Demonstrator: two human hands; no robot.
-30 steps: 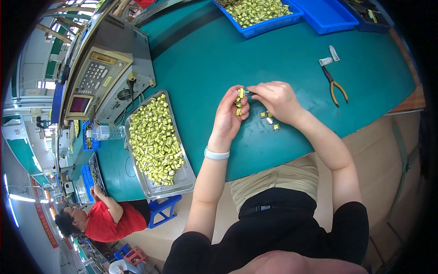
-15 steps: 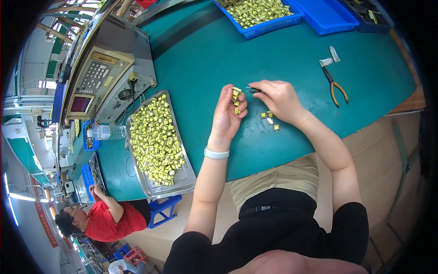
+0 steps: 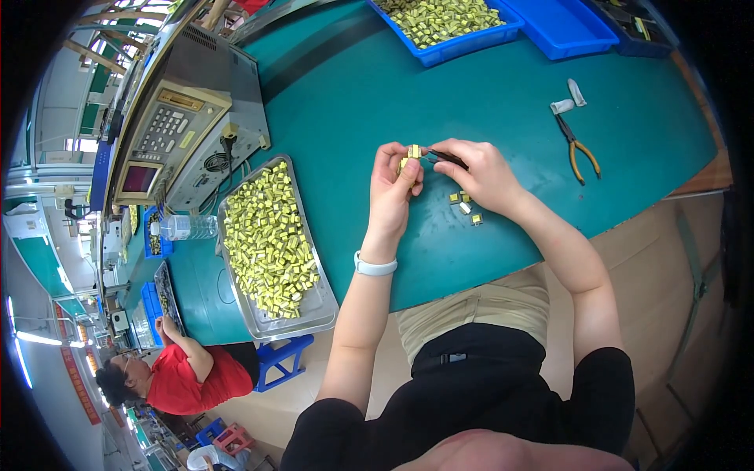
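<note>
My left hand is closed around several small yellow transformers, one of them raised at the fingertips. In my right hand is a pair of dark tweezers, gripped between thumb and fingers. The tweezers' metal tips meet or nearly meet the raised transformer; whether they touch is too small to tell. On the green table just below my right hand lie several loose transformers, one showing a white side. To the left of my left hand, a metal tray holds a heap of the same yellow parts.
Yellow-handled pliers and two white finger cots lie at right. A blue bin of yellow parts and another blue tray stand at the far edge. A grey test instrument stands left, near a plastic bottle. A co-worker in red sits beyond.
My left hand has turned, its thumb coming over the transformers and one part now raised at the fingertips. The tweezers have come to that part and show more of their length.
</note>
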